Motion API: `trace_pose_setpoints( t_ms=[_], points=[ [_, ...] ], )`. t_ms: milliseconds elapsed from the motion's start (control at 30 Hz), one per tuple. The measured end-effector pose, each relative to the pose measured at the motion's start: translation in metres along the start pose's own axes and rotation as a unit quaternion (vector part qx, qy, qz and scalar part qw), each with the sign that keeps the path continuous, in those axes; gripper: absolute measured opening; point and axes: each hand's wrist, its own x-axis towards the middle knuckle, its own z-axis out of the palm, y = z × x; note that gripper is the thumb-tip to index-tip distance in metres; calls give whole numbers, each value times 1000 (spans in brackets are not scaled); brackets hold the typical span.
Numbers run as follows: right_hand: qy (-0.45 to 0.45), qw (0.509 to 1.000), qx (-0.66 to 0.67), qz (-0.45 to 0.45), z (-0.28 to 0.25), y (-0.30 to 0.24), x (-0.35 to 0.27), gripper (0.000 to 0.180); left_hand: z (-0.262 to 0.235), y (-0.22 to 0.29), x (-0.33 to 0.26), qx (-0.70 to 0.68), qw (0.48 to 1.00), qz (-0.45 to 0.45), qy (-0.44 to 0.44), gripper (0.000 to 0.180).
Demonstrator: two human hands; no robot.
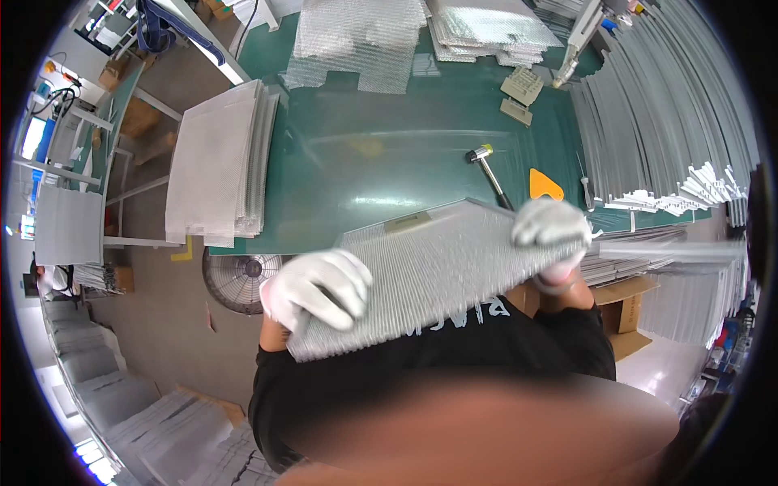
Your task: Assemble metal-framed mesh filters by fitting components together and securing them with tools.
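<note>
In the head view, the left hand (320, 290), in a white glove, holds the left end of a gray panel with lots of thin lines (421, 271). The right hand (553, 228), gloved too, holds the right end. The panel sits slanted between both hands, in front of a black shirt (454, 352). A hammer (489, 172) lies on the green table (340, 174) past it.
</note>
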Motion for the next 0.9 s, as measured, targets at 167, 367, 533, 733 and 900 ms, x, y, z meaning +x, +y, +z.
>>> trace_pose_setpoints(
  t_ms=[167,367,533,733,900],
  points=[
    [-45,998,-50,16,7,-36,-18,27,8,-54,-67,-18,925,-379,-26,73],
    [-20,999,-40,19,10,-23,-18,26,11,-96,-80,223,833,-497,-96,69],
    [7,998,-54,8,12,-23,-20,24,0,-84,-64,198,819,-530,-93,70],
    [57,996,-71,12,6,5,3,17,-13,9,-39,-33,997,-64,22,95],
    [190,960,-142,150,14,59,15,51,14,-7,12,404,756,-30,514,6]
  ],
)
